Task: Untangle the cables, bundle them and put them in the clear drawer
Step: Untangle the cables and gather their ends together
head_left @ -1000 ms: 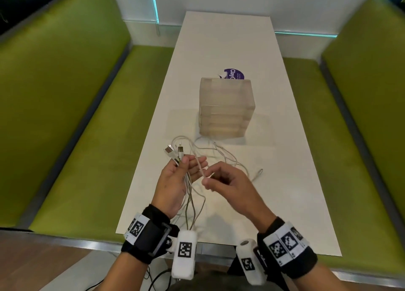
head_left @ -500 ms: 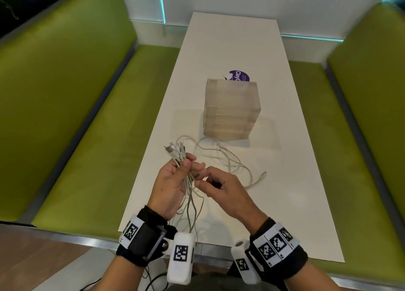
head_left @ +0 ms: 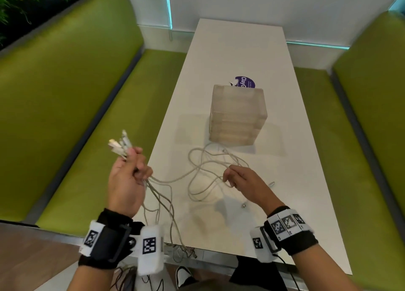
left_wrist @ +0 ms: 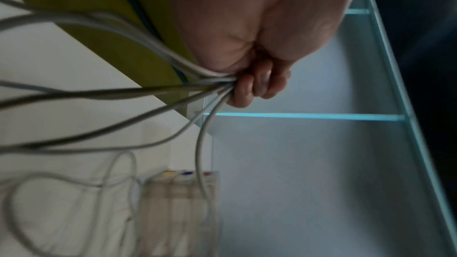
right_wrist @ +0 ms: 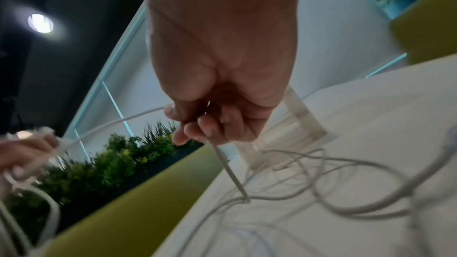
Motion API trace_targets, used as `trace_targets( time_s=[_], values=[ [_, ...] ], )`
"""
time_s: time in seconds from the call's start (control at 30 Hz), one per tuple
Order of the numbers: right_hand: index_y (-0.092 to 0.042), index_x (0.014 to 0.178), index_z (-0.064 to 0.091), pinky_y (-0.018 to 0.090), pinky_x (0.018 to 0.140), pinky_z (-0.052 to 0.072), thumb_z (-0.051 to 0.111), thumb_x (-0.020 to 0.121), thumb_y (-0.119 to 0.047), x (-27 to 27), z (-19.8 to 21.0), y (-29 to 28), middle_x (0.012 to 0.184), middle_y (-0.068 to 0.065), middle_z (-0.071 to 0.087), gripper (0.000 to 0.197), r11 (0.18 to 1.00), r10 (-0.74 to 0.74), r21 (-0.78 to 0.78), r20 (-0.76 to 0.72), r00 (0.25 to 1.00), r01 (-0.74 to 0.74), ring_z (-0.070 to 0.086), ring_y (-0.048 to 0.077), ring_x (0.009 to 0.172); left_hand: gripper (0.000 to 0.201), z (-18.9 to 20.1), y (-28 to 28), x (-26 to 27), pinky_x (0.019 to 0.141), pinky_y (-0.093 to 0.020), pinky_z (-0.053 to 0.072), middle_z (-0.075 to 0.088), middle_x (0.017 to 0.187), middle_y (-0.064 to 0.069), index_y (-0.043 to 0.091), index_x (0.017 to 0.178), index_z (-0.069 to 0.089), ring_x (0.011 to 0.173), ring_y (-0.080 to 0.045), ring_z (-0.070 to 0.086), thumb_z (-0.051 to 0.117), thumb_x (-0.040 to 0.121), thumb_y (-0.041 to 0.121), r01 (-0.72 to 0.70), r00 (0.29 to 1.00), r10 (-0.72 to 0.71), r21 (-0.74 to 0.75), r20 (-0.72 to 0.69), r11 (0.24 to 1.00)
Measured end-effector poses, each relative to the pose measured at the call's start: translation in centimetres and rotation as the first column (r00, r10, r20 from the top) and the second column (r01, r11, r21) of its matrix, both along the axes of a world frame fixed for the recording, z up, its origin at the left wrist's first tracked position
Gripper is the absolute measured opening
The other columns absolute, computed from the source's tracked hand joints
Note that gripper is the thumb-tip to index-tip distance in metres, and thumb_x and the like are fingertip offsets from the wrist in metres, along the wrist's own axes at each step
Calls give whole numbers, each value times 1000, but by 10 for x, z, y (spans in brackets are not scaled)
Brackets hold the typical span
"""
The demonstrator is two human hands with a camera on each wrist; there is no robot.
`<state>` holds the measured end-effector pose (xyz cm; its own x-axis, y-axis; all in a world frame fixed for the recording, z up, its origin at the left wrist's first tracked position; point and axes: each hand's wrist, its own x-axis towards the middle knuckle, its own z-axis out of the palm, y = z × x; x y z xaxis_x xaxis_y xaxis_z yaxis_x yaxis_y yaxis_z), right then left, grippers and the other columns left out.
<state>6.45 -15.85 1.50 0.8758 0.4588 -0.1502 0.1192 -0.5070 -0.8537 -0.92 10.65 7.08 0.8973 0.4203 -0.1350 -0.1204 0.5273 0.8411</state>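
Several white cables (head_left: 203, 172) lie looped on the white table (head_left: 238, 56) in front of the clear drawer unit (head_left: 237, 115). My left hand (head_left: 129, 174) is raised over the table's left edge and grips a bunch of cable ends, whose plugs (head_left: 119, 144) stick up above the fist. The left wrist view shows the strands (left_wrist: 148, 93) fanning out from my curled fingers (left_wrist: 257, 85). My right hand (head_left: 238, 176) is low over the table and pinches one cable strand (right_wrist: 230, 171), which runs through its fingers (right_wrist: 197, 124) toward my left hand (right_wrist: 22, 149).
Green benches (head_left: 65, 106) flank the table on both sides. A purple round sticker (head_left: 245, 82) lies behind the drawer unit (right_wrist: 296, 122). Cable tails hang over the near table edge (head_left: 182, 246). A small loose plug (head_left: 243, 205) lies on the table by my right wrist.
My hands have drawn apart: the left went up and left with the plug bunch, the right went right along a strand. The loops on the table have spread wider.
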Motion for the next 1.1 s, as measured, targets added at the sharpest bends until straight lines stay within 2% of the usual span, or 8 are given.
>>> trace_targets(
  time_s=[0.1, 0.2, 0.37, 0.5, 0.6, 0.77, 0.9, 1.1],
  values=[
    [-13, 76, 63, 17, 58, 37, 43, 99, -22, -8, 19, 17, 57, -12, 47, 32, 991, 36, 131, 9, 999, -37, 43, 3, 56, 26, -15, -30, 1, 46, -17, 28, 39, 56, 8, 12, 94, 58, 48, -6, 28, 44, 92, 34, 162, 976, -139, 137, -169, 977],
    [-15, 73, 63, 14, 57, 37, 47, 98, -26, -15, 37, 32, 57, -13, 50, 31, 984, 135, 108, 38, 990, -139, 45, 1, 56, 43, -22, -64, 0, 49, -20, 28, 38, 59, 7, 14, 113, 61, 50, -6, 30, 49, 85, 45, 351, 923, -282, 274, -260, 895],
    [-22, 68, 60, 31, 61, 42, 47, 97, -27, -13, 44, 37, 55, -11, 53, 32, 983, 176, -69, 36, 984, -173, 46, 2, 53, 38, -14, -83, 4, 48, -23, 24, 46, 54, 6, 6, 109, 66, 46, -8, 28, 61, 82, 33, 425, 899, -388, 193, -202, 884],
    [-23, 79, 69, 24, 59, 39, 47, 97, -33, -11, 46, 38, 54, -32, 54, 30, 987, 122, -113, 24, 992, -118, 49, -4, 51, 32, -15, -79, 2, 51, -20, 34, 50, 67, -3, 12, 104, 66, 55, -9, 40, 75, 78, 30, 482, 876, -452, 262, -170, 836],
    [-21, 101, 71, 29, 64, 43, 46, 97, -36, -13, 47, 42, 67, -19, 60, 29, 987, 139, -89, 39, 989, -135, 50, 2, 58, 35, -14, -81, 1, 51, -21, 35, 48, 67, -5, 6, 102, 62, 54, -8, 39, 70, 75, 27, 400, 916, -360, 337, -179, 852],
    [-21, 92, 56, 19, 60, 39, 48, 96, -34, -12, 44, 40, 67, -14, 54, 16, 979, 201, -34, 32, 979, -200, 49, 1, 61, 23, -14, -73, 3, 47, -21, 29, 40, 51, 9, 11, 85, 58, 47, -8, 28, 65, 85, 33, 307, 951, -275, 314, -144, 898],
    [-20, 88, 59, 17, 65, 38, 50, 96, -21, 3, 14, 27, 72, -20, 56, 12, 974, 195, -127, 30, 980, -190, 52, -9, 66, 24, 6, -54, 4, 46, -19, 25, 34, 48, 12, 15, 76, 52, 43, -5, 25, 63, 89, 32, 166, 986, -164, 126, -22, 978],
    [-12, 82, 68, 20, 56, 37, 49, 97, -14, 28, -15, -4, 68, -4, 59, 24, 999, 15, 41, -68, 998, -12, 46, 4, 55, 22, 17, -12, 2, 45, -20, 25, 31, 48, 12, 15, 78, 53, 44, -5, 25, 52, 86, 35, -69, 998, 68, 83, 15, 994]
  ],
)
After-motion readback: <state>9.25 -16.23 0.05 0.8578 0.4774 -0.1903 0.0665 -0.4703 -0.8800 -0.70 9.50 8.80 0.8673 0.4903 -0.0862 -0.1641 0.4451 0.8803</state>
